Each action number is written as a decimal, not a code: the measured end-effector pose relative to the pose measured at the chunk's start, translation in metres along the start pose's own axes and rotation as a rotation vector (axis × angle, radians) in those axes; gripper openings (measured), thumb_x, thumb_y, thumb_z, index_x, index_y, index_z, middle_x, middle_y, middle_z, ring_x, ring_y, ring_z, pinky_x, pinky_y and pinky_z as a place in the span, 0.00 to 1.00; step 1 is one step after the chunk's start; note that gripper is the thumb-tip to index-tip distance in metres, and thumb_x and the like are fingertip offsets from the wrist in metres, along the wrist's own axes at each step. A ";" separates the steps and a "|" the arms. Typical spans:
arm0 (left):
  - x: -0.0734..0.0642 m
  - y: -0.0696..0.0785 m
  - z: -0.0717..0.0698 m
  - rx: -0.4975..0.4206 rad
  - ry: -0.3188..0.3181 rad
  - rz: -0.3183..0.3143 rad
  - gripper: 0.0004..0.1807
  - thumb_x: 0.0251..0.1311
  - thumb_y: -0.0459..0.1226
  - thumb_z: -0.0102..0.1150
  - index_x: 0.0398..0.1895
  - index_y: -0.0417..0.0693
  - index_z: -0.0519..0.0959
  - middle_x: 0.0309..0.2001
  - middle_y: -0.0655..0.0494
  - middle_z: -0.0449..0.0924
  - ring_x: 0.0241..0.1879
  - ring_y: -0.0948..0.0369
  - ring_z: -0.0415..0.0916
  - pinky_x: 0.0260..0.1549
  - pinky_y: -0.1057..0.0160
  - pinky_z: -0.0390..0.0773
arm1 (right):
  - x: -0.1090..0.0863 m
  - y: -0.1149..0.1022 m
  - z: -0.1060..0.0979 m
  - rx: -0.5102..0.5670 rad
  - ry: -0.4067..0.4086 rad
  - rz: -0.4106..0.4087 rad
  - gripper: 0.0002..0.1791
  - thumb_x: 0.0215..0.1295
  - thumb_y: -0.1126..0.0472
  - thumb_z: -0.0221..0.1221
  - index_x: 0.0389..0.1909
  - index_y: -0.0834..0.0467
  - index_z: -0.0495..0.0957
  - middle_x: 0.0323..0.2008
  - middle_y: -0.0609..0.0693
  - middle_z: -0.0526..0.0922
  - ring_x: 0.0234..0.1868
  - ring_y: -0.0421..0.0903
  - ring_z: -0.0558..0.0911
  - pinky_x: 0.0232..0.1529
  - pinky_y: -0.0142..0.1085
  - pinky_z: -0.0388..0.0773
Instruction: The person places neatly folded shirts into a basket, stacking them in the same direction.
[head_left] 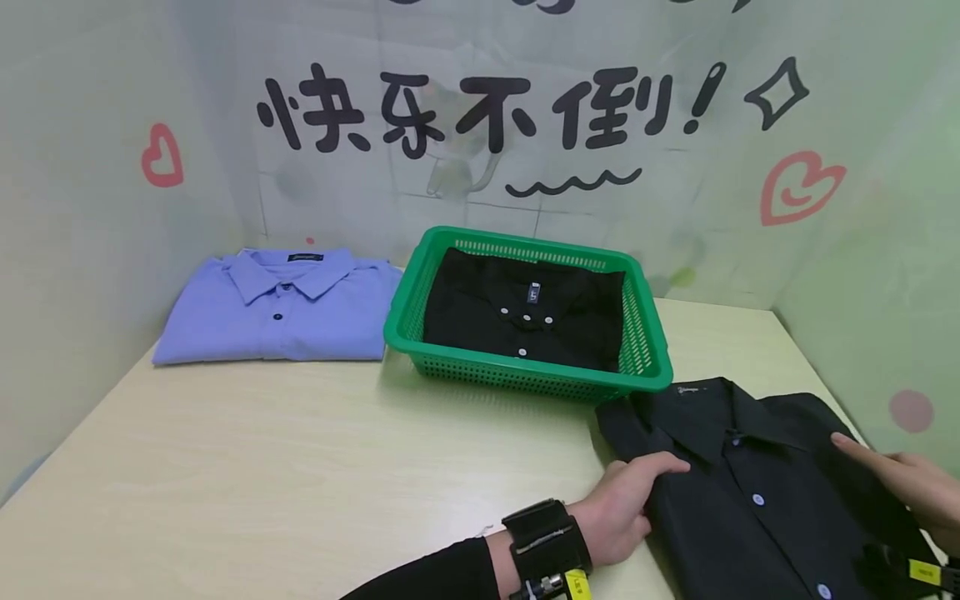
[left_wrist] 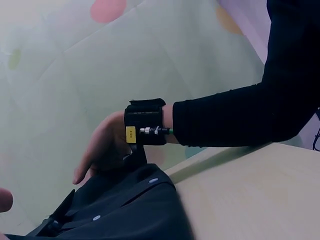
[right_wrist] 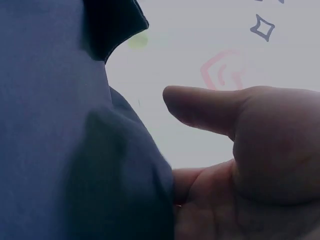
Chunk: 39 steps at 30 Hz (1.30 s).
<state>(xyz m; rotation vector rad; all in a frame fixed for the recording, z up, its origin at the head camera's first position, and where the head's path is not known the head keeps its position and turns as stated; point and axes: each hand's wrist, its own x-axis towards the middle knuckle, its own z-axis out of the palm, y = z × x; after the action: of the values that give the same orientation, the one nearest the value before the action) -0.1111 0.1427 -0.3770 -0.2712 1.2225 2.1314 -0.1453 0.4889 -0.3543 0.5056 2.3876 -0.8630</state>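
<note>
A folded black button-up shirt with a collar and pale buttons lies at the right side of the table, collar toward the back. At its left edge, my left hand grips the fabric, thumb over the top and the other fingers partly hidden at the side. My right hand is at the opposite edge. In the right wrist view, the right thumb stands straight and apart from the cloth, while the fingers of that hand go behind the shirt's edge and are partly hidden.
A green plastic basket stands at the back middle, its near right corner beside the shirt's collar. Inside it lies another folded black shirt. Left of the basket is a folded blue-violet shirt. Printed curtains rise behind the table.
</note>
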 end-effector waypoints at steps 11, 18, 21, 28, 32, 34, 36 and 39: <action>0.002 -0.001 0.009 0.034 0.137 -0.059 0.21 0.51 0.40 0.66 0.46 0.42 0.70 0.42 0.52 0.72 0.41 0.53 0.72 0.53 0.49 0.70 | -0.004 -0.017 0.007 0.067 -0.089 -0.118 0.50 0.75 0.34 0.38 0.59 0.85 0.62 0.50 0.68 0.79 0.48 0.57 0.82 0.47 0.51 0.77; 0.000 -0.005 0.001 -0.003 0.157 -0.065 0.22 0.51 0.37 0.67 0.47 0.40 0.70 0.41 0.51 0.75 0.39 0.54 0.76 0.49 0.51 0.75 | -0.003 -0.017 0.005 0.122 -0.144 -0.180 0.41 0.77 0.39 0.39 0.57 0.78 0.71 0.50 0.63 0.80 0.48 0.50 0.82 0.45 0.46 0.78; 0.000 -0.007 -0.002 -0.050 0.133 -0.077 0.21 0.55 0.36 0.66 0.48 0.40 0.70 0.41 0.51 0.76 0.39 0.55 0.78 0.49 0.52 0.76 | -0.003 -0.017 0.006 0.151 -0.158 -0.185 0.39 0.77 0.40 0.40 0.56 0.77 0.72 0.49 0.62 0.81 0.47 0.50 0.82 0.45 0.45 0.78; 0.007 -0.014 -0.007 -0.052 0.106 -0.117 0.19 0.59 0.39 0.65 0.49 0.40 0.72 0.42 0.52 0.77 0.42 0.55 0.77 0.51 0.53 0.75 | -0.004 -0.013 0.009 0.124 -0.125 -0.142 0.36 0.76 0.38 0.43 0.44 0.70 0.81 0.39 0.54 0.84 0.40 0.51 0.83 0.41 0.45 0.79; 0.014 -0.018 -0.007 -0.053 0.078 -0.163 0.18 0.63 0.40 0.63 0.50 0.39 0.73 0.43 0.51 0.78 0.44 0.54 0.77 0.52 0.53 0.74 | -0.003 -0.007 0.009 0.145 -0.089 -0.075 0.40 0.72 0.36 0.46 0.44 0.74 0.79 0.37 0.53 0.84 0.39 0.52 0.83 0.42 0.45 0.80; 0.016 -0.019 -0.006 -0.053 0.064 -0.176 0.17 0.65 0.40 0.61 0.51 0.38 0.74 0.43 0.51 0.78 0.45 0.54 0.78 0.53 0.53 0.74 | -0.003 -0.003 0.007 0.176 -0.075 -0.053 0.41 0.71 0.35 0.47 0.45 0.75 0.76 0.36 0.52 0.83 0.38 0.52 0.84 0.42 0.45 0.80; 0.018 -0.020 -0.006 -0.050 0.063 -0.179 0.17 0.67 0.39 0.60 0.51 0.37 0.73 0.43 0.50 0.78 0.46 0.53 0.78 0.53 0.53 0.74 | -0.003 0.000 0.005 0.207 -0.082 -0.048 0.41 0.71 0.35 0.48 0.48 0.76 0.74 0.36 0.52 0.83 0.39 0.53 0.84 0.42 0.45 0.81; 0.016 -0.020 -0.005 -0.038 0.080 -0.162 0.16 0.67 0.39 0.60 0.51 0.36 0.72 0.42 0.50 0.77 0.45 0.53 0.78 0.53 0.52 0.74 | -0.004 -0.001 0.006 0.226 -0.086 -0.045 0.41 0.70 0.34 0.48 0.48 0.74 0.74 0.36 0.52 0.83 0.38 0.53 0.84 0.41 0.45 0.81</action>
<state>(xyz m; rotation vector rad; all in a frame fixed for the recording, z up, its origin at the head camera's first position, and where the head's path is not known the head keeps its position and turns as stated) -0.1116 0.1525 -0.4019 -0.4604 1.1647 2.0223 -0.1406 0.4833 -0.3555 0.4921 2.2432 -1.1598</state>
